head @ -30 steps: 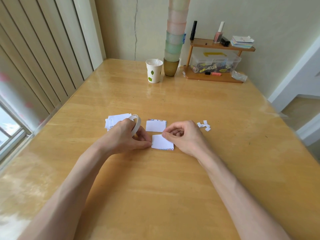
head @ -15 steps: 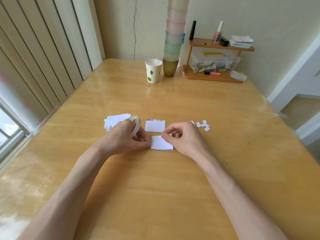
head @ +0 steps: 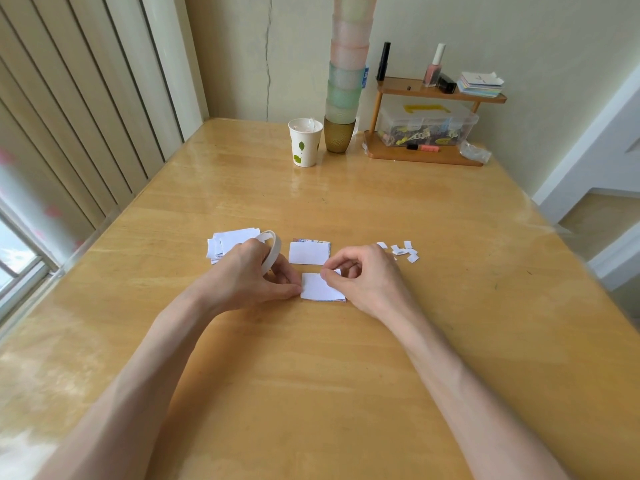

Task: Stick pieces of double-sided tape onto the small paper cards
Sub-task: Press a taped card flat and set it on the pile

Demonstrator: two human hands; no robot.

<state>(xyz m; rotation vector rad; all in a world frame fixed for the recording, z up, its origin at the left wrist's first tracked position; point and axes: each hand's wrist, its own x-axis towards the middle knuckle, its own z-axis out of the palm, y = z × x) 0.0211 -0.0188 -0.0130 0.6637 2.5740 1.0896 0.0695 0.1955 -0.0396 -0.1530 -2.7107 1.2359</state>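
A small white paper card (head: 317, 286) lies on the wooden table (head: 346, 375) between my hands. My left hand (head: 247, 273) grips a white roll of double-sided tape (head: 272, 251) and its thumb touches the card's left edge. My right hand (head: 367, 277) pinches a small white piece of tape (head: 335, 272) at the card's upper right corner. Just behind lies a second card (head: 308, 252), atop a small stack with printed edges. A pile of white cards (head: 228, 245) sits behind my left hand, partly hidden.
Several small white paper scraps (head: 403, 251) lie right of my right hand. At the table's far end stand a paper cup (head: 304, 142), a tall stack of plastic cups (head: 344, 81) and a wooden shelf (head: 426, 155) holding a clear box, bottles and notes.
My right hand's fingers have shifted slightly at the card's upper right corner, and a small white piece now shows between them. The left hand and roll have stayed put.
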